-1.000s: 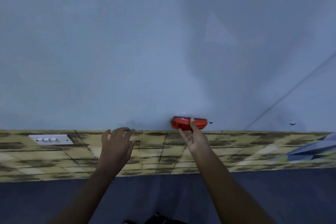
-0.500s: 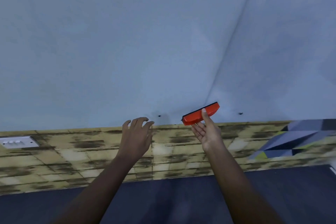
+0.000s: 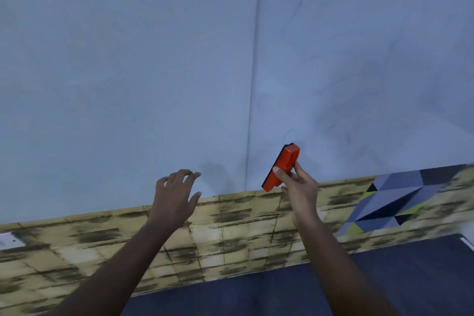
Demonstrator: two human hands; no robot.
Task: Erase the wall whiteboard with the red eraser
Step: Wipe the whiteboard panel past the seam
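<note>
My right hand (image 3: 297, 187) pinches the eraser (image 3: 281, 167), tilted, just off the whiteboard (image 3: 128, 72); my left hand (image 3: 174, 197) hangs relaxed, empty. To wipe well, I should lay the dark felt flat over the faint marks (image 3: 333, 120) and press evenly

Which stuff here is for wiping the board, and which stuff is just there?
For the job:
red eraser, held in the right hand
whiteboard, faint marks on its right part
left hand, open, holding nothing

Just there:
yellow brick-pattern strip
wall switch
grey patterned patch
</note>
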